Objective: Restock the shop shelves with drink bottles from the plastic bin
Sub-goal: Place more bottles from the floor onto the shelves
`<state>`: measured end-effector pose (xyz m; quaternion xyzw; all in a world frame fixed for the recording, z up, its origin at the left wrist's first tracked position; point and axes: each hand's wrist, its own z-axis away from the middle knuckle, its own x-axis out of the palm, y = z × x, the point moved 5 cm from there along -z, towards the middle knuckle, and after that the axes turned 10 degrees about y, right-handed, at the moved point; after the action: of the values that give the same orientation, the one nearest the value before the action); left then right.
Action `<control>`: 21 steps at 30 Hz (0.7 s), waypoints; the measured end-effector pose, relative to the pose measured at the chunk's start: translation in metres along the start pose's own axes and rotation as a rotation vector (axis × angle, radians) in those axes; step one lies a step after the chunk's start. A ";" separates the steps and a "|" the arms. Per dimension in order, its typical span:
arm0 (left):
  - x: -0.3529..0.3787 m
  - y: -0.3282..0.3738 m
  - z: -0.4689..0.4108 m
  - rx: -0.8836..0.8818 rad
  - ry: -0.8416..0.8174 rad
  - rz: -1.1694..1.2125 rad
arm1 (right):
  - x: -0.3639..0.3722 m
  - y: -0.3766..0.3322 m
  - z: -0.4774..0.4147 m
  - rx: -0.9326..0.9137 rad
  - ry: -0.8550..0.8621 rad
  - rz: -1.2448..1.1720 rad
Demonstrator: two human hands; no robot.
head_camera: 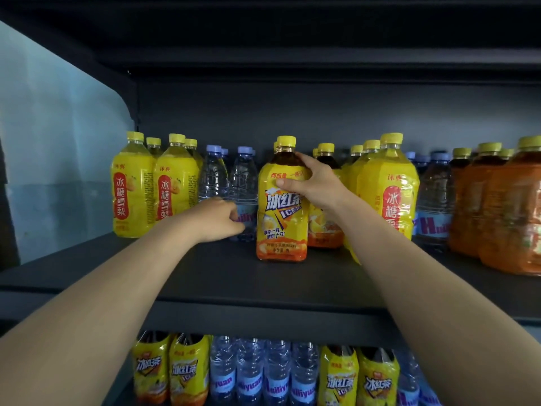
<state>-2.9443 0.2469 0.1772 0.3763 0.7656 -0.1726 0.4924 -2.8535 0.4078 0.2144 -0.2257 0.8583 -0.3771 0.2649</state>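
Note:
An iced tea bottle (281, 212) with a yellow cap and a yellow-orange label stands upright on the dark shelf (234, 276), in front of its row. My right hand (313, 183) grips its shoulder from the right side. My left hand (219, 219) is curled against the lower part of a clear water bottle (244, 186) just left of the iced tea; whether it grips that bottle is unclear. The plastic bin is out of view.
Yellow pear-drink bottles (133, 186) stand at the shelf's left, more (389, 183) to the right, then water (433, 200) and orange-labelled tea bottles (509, 212). A lower shelf holds iced tea (169, 373) and water (263, 373). Another shelf hangs overhead.

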 end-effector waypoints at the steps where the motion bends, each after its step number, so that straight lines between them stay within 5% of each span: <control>1: 0.001 -0.001 0.000 -0.002 0.001 0.002 | 0.001 -0.002 0.001 -0.014 0.019 -0.005; 14: 0.009 0.004 0.013 0.019 -0.010 0.046 | 0.009 0.002 0.008 -0.070 0.102 0.048; 21: -0.002 0.000 0.033 -0.005 -0.029 0.037 | 0.002 -0.011 0.026 -0.010 0.157 0.289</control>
<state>-2.9235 0.2248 0.1634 0.3864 0.7520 -0.1668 0.5073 -2.8368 0.3864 0.2080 -0.0709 0.9018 -0.3472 0.2474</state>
